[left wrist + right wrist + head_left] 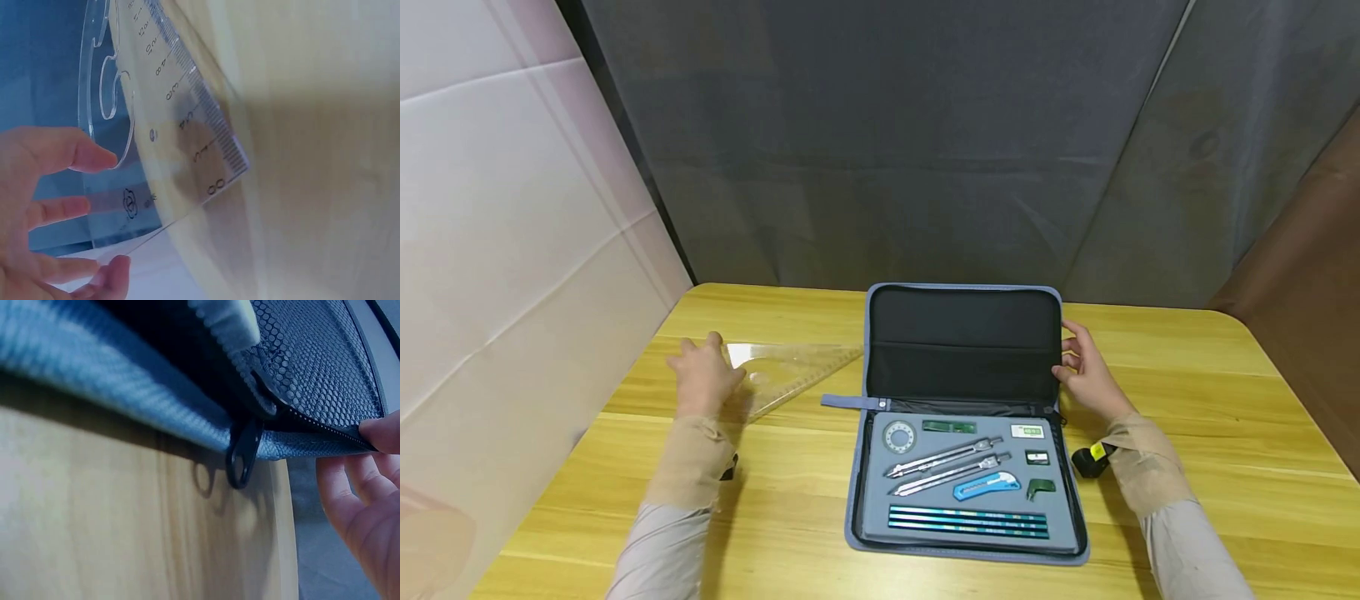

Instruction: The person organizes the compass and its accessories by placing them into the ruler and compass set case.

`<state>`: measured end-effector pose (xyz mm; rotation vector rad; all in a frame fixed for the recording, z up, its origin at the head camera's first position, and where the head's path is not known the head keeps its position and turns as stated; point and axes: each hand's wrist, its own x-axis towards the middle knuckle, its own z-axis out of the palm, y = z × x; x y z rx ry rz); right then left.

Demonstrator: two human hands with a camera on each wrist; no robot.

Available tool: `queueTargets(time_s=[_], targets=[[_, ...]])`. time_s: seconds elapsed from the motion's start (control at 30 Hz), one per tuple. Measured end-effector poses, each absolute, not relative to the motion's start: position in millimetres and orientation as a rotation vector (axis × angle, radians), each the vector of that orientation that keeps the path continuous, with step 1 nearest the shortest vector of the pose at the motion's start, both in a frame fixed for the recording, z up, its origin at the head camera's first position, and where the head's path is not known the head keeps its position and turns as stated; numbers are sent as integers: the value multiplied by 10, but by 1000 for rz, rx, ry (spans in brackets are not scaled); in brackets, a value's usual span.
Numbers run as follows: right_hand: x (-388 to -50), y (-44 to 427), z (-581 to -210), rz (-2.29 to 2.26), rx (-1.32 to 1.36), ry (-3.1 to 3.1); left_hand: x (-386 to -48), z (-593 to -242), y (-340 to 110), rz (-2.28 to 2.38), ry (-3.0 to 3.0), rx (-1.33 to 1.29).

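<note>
My left hand [702,377] holds a clear plastic set square [797,367] by its left end. In the left wrist view the set square [181,119] shows its graduated edge low over the table, and fingers of the hand [56,200] lie at its border and cutout. A blue-grey zip case [854,500] lies open, its black-lined lid [962,333] raised behind the tray. My right hand [1092,379] pinches the lid's right edge, thumb inside and fingers outside. In the right wrist view a zipper pull [242,456] hangs near that edge.
The case's grey tray holds two compasses [951,475], a blue cutter [987,485], several pencils [967,522], a round grey piece [899,436], an eraser [1027,431] and a sharpener [1037,457]. A strap [850,402] sticks out left. Dark fabric [887,150] hangs behind the wooden table [775,517].
</note>
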<state>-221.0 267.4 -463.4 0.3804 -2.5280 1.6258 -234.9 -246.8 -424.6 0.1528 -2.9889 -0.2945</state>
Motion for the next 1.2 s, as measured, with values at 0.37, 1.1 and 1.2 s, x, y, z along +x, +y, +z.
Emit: queueTargets(time_s=[0.37, 1.1, 1.2], targets=[[-2195, 2663, -4606, 1648, 382, -2509, -2302, -4189, -2545, -520, -2744, 165], [-2198, 2673, -4615, 1633, 381, -2521, -2247, -4027, -2565, -646, -2548, -332], [-2200, 2670, -4623, 1626, 388, -2517, -2241, -3997, -2613, -718, -2527, -423]])
